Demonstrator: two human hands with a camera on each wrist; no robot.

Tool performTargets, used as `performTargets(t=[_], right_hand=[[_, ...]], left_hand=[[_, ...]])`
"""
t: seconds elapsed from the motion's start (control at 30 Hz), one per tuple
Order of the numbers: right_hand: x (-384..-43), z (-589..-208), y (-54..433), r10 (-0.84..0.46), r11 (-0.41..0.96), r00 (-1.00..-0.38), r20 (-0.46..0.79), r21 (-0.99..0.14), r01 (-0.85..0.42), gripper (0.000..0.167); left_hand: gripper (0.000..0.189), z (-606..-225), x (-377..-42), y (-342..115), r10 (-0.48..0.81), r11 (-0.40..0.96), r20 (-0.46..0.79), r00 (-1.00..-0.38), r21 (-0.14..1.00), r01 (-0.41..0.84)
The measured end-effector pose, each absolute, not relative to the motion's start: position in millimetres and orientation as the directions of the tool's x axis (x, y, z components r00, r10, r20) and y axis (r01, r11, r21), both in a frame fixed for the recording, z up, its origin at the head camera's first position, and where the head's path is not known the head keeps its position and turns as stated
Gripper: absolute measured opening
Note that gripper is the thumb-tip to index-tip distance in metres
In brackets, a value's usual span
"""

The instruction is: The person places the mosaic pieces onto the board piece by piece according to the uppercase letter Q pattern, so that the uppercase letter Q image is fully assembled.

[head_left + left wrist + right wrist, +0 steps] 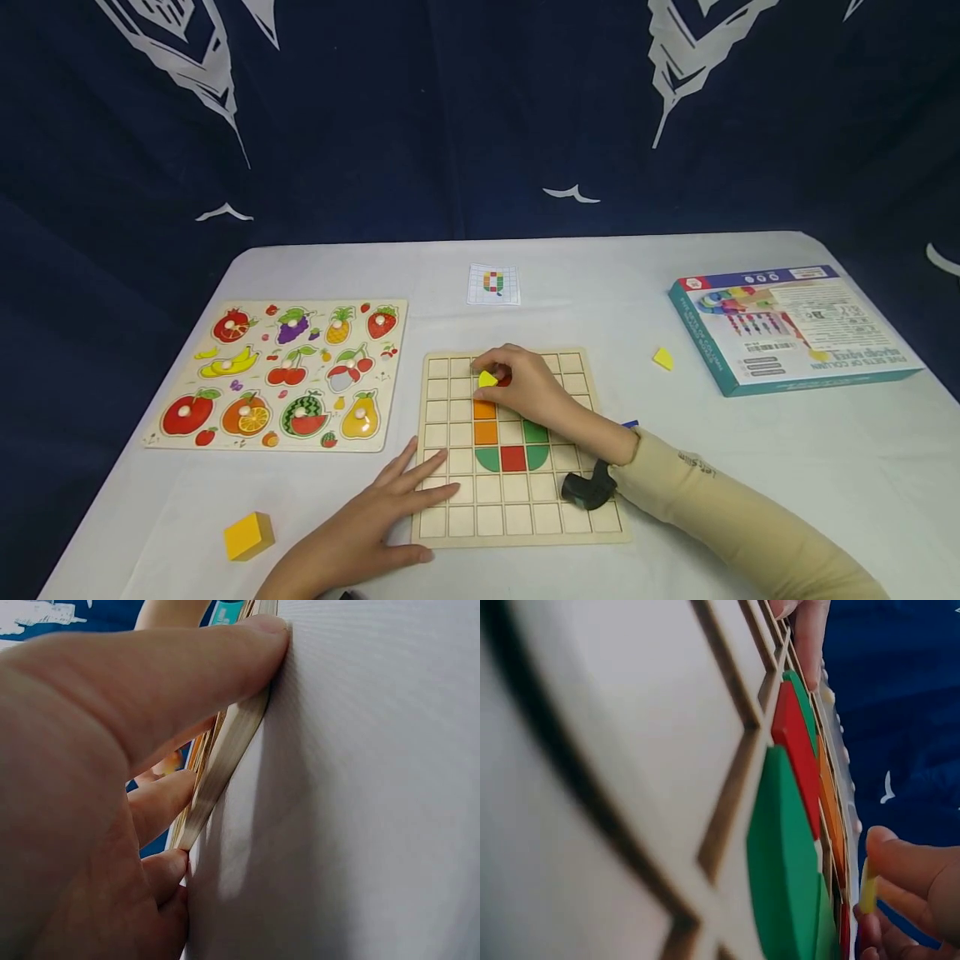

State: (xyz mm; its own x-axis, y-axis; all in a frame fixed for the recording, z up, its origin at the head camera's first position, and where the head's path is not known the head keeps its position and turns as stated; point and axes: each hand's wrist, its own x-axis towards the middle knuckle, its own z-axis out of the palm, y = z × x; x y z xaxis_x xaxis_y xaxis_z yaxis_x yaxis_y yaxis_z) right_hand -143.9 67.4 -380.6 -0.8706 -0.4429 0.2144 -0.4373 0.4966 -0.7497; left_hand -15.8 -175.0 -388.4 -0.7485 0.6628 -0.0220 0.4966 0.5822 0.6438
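Observation:
A wooden grid board (517, 521) lies on the table, holding coloured tiles. My right hand (528, 387) pinches a small yellow tile (487, 379) over the upper left part of the grid; in the right wrist view the yellow tile (868, 889) shows edge-on between thumb and finger. Below it sit orange tiles (486, 433), then a bottom row with a red tile (513, 458) between two rounded green tiles (537, 457). Another red tile is partly hidden under the right hand. My left hand (367, 525) is spread, its fingertips on the board's left edge; the left wrist view shows the thumb (255, 645) at the board's side.
A printed pattern card (493, 284) lies behind the board. To the left are a fruit puzzle (262, 387) and a yellow block (249, 537). On the right, a loose yellow tile (663, 358) lies near a flat teal-edged box (798, 329).

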Motion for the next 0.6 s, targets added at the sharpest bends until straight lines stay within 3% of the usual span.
performTargets(t=[0.5, 0.6], right_hand=[[-145.9, -377.4, 73.0, -0.548, 0.516, -0.809, 0.211, -0.676, -0.526, 0.029], [-147.1, -377.5, 73.2, -0.532, 0.535, -0.822, 0.202, -0.672, -0.512, 0.025]], left_hand=[[0.073, -388.6, -16.1, -175.0, 0.665, 0.583, -0.030, -0.746, 0.644, 0.494], [0.073, -388.8, -16.4, -175.1, 0.665, 0.581, -0.026, -0.746, 0.646, 0.495]])
